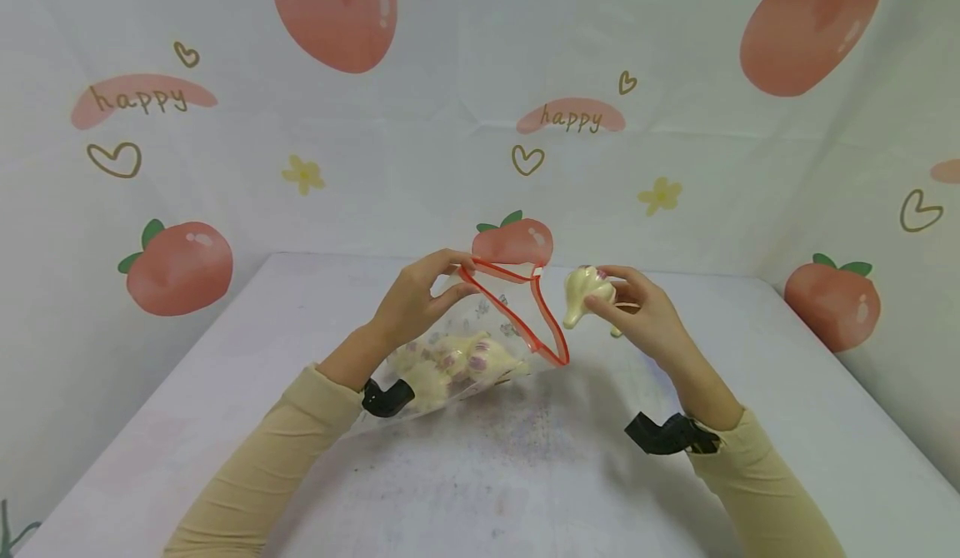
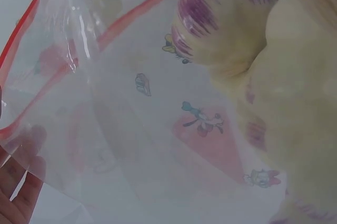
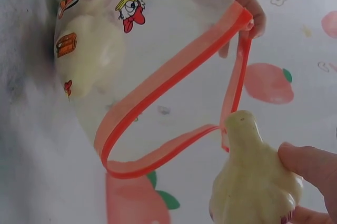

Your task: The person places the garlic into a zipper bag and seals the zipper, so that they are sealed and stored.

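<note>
My left hand (image 1: 420, 296) pinches the red-edged rim of a clear zip bag (image 1: 551, 325) printed with small cartoon figures. The bag's mouth gapes toward the right. Inside it lie several garlic bulbs (image 1: 480, 358), cream with purple streaks; the right wrist view shows them blurred through the plastic (image 3: 97, 50). Just right of the mouth, my right hand (image 1: 637, 308) holds one garlic bulb (image 1: 585, 291) between thumb and fingers, its stem tilted down in the head view. A small pale tip (image 1: 617, 331) shows below that hand; what it belongs to is hidden.
The pale table (image 1: 480, 475) runs back to a white cloth backdrop (image 1: 420, 183) printed with red fruit, hearts and flowers. Black straps (image 1: 671, 435) sit on both wrists. A thin dark object (image 1: 15, 533) shows at the lower left corner.
</note>
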The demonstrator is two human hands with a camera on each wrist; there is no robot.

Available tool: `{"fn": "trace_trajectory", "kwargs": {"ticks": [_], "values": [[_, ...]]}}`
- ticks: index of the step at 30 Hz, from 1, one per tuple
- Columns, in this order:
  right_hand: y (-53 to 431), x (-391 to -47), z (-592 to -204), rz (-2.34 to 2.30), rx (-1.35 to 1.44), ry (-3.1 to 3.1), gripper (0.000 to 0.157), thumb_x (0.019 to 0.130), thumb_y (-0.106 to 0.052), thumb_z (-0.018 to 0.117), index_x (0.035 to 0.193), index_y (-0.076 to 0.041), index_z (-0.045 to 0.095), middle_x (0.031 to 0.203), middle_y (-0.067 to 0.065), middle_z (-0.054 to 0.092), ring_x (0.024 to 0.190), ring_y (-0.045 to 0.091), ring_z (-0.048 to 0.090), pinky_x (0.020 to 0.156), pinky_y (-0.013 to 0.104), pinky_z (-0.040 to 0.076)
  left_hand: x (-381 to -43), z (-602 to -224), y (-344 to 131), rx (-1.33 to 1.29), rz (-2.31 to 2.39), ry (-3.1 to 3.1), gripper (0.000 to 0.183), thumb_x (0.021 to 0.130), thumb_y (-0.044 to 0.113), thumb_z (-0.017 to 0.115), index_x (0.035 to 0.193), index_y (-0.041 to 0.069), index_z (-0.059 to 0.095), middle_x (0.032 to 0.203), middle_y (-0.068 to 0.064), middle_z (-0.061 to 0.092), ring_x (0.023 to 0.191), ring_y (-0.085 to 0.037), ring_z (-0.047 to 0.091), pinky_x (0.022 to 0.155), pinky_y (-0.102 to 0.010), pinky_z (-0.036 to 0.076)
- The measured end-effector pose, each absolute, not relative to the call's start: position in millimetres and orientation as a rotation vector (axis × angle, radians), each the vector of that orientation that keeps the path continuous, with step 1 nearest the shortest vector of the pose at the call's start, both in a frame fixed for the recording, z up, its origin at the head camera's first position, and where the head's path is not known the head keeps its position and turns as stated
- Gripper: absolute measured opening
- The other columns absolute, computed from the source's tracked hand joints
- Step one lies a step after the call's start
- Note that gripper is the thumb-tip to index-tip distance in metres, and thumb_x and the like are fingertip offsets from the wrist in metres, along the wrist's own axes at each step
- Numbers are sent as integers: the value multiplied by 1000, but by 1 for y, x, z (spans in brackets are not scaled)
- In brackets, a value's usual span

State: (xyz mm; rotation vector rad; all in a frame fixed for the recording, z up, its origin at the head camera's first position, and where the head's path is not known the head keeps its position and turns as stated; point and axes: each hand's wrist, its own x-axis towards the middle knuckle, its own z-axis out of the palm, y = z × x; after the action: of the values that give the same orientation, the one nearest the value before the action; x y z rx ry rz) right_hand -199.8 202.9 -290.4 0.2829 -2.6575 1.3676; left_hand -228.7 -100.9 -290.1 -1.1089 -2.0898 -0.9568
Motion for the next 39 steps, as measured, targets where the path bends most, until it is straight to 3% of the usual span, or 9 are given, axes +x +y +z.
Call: {"fn": "trace_trajectory", "kwargs": {"ticks": [8,13,31,39], "values": [[196,-193,-288,1386,323,-2660,51,88,-29,65,133,-14,48,123,19,60,100,28,62,68,23,52,-228,-291,-100,-1097,-951,-2095,30,78,9,74,102,1,59,100,-11,65,93,-23,64,85,-35,54],[192,-191,-288,1375,361,-2644,48,87,-27,66,131,-14,50,120,18,62,99,28,64,76,18,51,-227,-291,-99,-1112,-948,-2088,31,77,8,74,103,1,59,100,-11,65,92,-23,64,85,-36,54],[182,-188,-290,1356,446,-2628,47,85,-22,69,128,-15,53,117,18,64,98,27,63,78,18,51,-224,-292,-97,-1130,-953,-2089,31,78,7,73,104,1,59,99,-11,65,93,-25,64,84,-36,55],[176,-187,-292,1362,489,-2650,48,85,-24,69,129,-15,52,120,17,62,102,28,62,85,33,52,-224,-294,-96,-1133,-943,-2086,31,78,7,74,104,1,60,100,-11,66,93,-24,64,84,-36,55]]}}
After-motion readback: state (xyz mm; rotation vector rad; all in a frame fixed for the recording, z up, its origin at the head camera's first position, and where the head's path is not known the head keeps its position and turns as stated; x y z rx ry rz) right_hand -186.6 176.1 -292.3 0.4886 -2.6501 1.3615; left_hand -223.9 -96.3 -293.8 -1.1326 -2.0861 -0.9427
